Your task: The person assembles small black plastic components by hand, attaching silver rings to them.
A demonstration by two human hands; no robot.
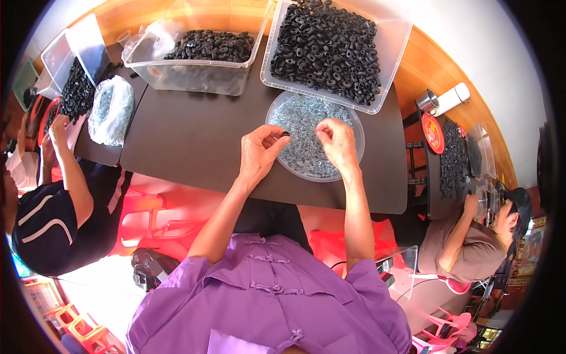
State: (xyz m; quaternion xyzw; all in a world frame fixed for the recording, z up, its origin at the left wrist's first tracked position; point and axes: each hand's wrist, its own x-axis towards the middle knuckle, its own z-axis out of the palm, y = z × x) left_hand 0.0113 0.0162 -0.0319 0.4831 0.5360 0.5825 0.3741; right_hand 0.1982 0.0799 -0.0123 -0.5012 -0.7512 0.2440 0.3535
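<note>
While our left fingers (272,129) pinch a rounded black plastic piece (286,134), our right fingers (325,125) look pressed together. This handling step seemingly calls next for careful alignment.

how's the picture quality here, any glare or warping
Head view: the fisheye bows the brown table's edge and leaves black corners; head view: the floor at lower left is blown out to white; head view: the pale pieces in the round tub are mostly too small to tell apart.
</note>
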